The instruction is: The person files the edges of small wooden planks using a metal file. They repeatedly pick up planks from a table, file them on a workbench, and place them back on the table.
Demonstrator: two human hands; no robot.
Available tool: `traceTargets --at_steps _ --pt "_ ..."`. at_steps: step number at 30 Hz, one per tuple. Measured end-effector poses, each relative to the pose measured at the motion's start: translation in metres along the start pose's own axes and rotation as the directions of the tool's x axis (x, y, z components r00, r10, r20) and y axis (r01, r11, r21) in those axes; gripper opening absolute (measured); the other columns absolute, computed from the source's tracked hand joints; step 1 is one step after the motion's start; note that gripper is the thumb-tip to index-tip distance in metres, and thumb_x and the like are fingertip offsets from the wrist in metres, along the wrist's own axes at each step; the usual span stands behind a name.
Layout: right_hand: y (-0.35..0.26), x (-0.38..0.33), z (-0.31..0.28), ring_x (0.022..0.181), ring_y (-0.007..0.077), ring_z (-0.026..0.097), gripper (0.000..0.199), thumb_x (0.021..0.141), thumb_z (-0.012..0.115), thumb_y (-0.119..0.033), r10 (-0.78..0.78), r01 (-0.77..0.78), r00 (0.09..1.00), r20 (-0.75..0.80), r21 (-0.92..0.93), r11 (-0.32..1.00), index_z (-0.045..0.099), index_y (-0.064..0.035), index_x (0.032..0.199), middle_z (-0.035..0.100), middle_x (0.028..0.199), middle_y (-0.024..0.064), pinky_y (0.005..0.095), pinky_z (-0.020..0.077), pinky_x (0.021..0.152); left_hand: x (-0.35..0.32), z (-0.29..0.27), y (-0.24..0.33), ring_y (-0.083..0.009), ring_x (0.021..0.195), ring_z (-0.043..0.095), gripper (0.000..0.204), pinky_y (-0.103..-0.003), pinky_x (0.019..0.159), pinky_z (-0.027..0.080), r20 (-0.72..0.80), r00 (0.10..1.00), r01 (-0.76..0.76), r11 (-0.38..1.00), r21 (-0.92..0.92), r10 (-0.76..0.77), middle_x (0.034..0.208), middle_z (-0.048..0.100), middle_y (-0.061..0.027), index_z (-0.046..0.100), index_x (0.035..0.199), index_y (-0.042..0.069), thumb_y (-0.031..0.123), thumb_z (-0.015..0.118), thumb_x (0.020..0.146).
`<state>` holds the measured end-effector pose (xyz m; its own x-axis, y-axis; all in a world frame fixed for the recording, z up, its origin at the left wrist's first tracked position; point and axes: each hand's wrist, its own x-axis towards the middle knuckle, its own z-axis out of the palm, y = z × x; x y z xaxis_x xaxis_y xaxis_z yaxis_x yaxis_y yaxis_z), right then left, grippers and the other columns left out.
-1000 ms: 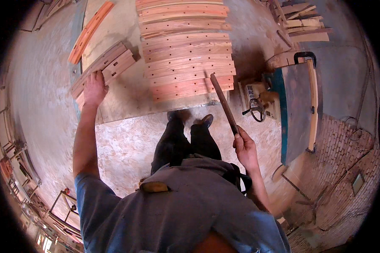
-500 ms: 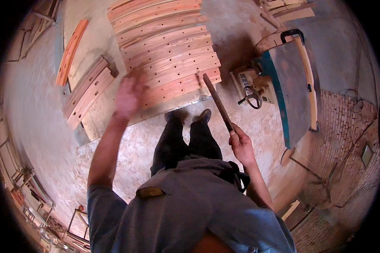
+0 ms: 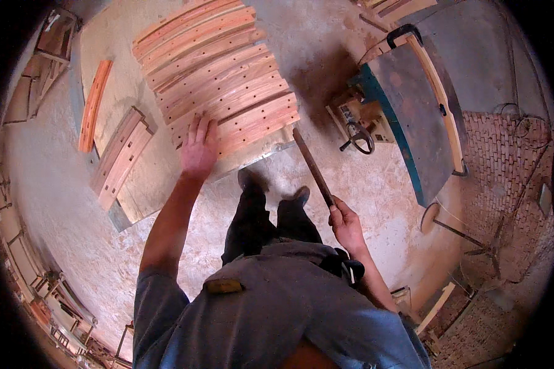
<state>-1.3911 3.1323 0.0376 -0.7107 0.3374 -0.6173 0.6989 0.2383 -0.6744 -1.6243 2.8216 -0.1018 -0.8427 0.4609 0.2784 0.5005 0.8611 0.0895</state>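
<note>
My left hand [image 3: 199,147] lies with fingers stretched out on the near left end of a row of reddish wooden slats [image 3: 261,120], gripping nothing. Small dark holes run along the slats, which lie side by side on a pale worktable [image 3: 124,80]. A dark gap shows between the nearest slat and the one behind it. My right hand [image 3: 346,226] is closed around the lower end of a long, narrow, dark brown bar [image 3: 314,167]. The bar points up and away, its far tip close to the near right corner of the slats. Its exact kind is unclear.
Two slotted wooden pieces [image 3: 126,150] lie on the table's left side, with an orange-brown curved piece [image 3: 95,104] beyond. To the right stands a machine with a grey top [image 3: 406,92], a teal side and a handwheel [image 3: 358,140]. Bricks [image 3: 498,154] are stacked farther right.
My left hand has come to rest on the near slats after a blurred movement. The whole view has shifted, so the slats appear farther left. The bar remains in my right hand.
</note>
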Motion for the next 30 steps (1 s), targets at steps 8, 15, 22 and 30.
traceTargets --at_steps 8,15,22,30 --pt "0.054 -0.016 -0.060 0.059 0.0065 0.045 0.038 0.100 0.049 -0.022 -0.030 0.030 0.998 -0.057 0.006 1.000 0.054 -0.0050 0.134 0.049 0.067 -0.0023 0.0231 0.0389 0.055 0.007 -0.089 0.102 -0.0176 0.076 0.059 0.034 -0.032 0.069 0.050 0.566 0.788 0.580 -0.016 -0.814 -0.242 0.090 0.060 -0.0077 0.056 0.128 0.007 0.015 0.051 0.096" --pt "0.130 -0.057 -0.144 0.060 0.0060 0.045 0.039 0.100 0.049 -0.021 -0.095 0.107 0.992 -0.083 0.165 0.980 0.054 -0.0049 0.135 0.049 0.068 -0.0030 0.0221 0.0391 0.054 0.019 -0.136 0.239 -0.0216 0.072 0.056 0.038 -0.035 0.065 0.046 0.645 0.764 0.429 -0.765 -0.480 0.024 0.090 0.061 -0.0087 0.055 0.123 0.013 0.035 0.052 0.093" --pt "0.214 -0.110 -0.243 0.062 0.0067 0.047 0.038 0.099 0.051 -0.018 0.014 0.059 0.974 -0.228 0.312 0.948 0.054 -0.0032 0.134 0.051 0.069 -0.0019 0.0232 0.0415 0.056 0.035 -0.137 0.373 -0.0223 0.073 0.056 0.033 -0.036 0.063 0.046 0.537 0.837 0.390 -0.799 -0.457 0.102 0.089 0.062 -0.0087 0.055 0.123 0.013 0.031 0.045 0.097" --pt "0.270 -0.124 -0.315 0.058 0.0052 0.045 0.040 0.100 0.048 -0.020 0.110 0.040 0.942 -0.317 0.431 0.901 0.052 -0.0045 0.136 0.049 0.067 -0.0030 0.0222 0.0392 0.053 0.068 -0.110 0.497 -0.0237 0.079 0.058 0.030 -0.037 0.071 0.048 0.534 0.834 0.429 -0.769 -0.474 0.136 0.095 0.061 -0.0110 0.054 0.111 0.006 0.032 0.044 0.099"
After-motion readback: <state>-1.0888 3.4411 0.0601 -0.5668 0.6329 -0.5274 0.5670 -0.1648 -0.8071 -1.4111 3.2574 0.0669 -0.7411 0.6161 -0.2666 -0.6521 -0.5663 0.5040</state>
